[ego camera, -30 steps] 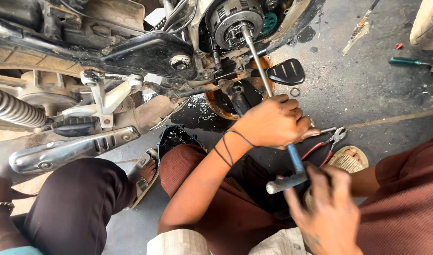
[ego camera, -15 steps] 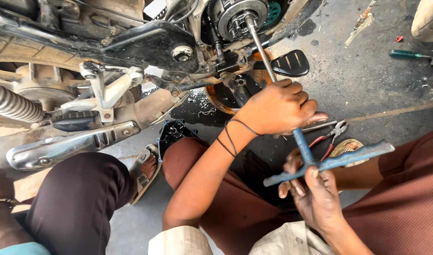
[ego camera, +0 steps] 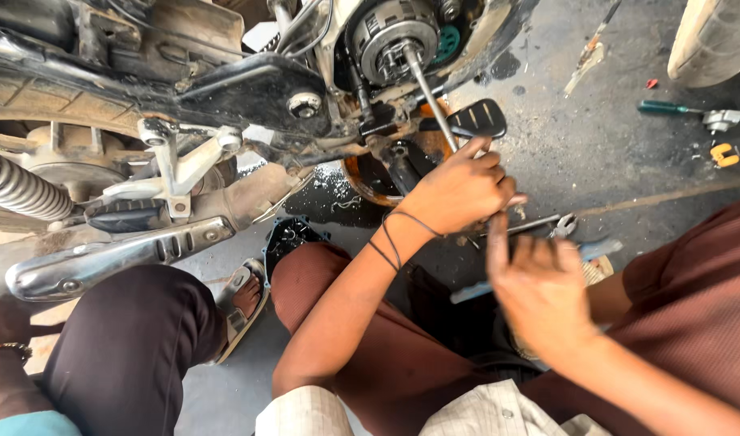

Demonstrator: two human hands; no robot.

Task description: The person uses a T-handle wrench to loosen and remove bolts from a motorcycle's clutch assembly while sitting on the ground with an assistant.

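Round drain pan (ego camera: 362, 179) under the engine, orange-rimmed, dark inside, probably oil, mostly hidden by the brake pedal (ego camera: 473, 118) at its 2 o'clock; dark plastic tray (ego camera: 288, 236) on the floor at 7 o'clock from the pan, contents not readable.

Long T-handle wrench (ego camera: 425, 90): steel shaft running from the clutch assembly (ego camera: 396, 36) down toward 5 o'clock, into the left hand (ego camera: 460, 192); crossbar, blue-grey and blurred, lying across at the bottom. Left hand closed around the lower shaft, fingers curled tight, black threads on the wrist. Right hand (ego camera: 539, 291) at 5 o'clock from the left, motion-blurred, fingers spread and loosely open over the crossbar; whether actually touching it, cannot tell.

Pliers (ego camera: 547, 226) on the concrete just beyond the hands; green-handled screwdriver (ego camera: 668, 107) at 2 o'clock, well apart.
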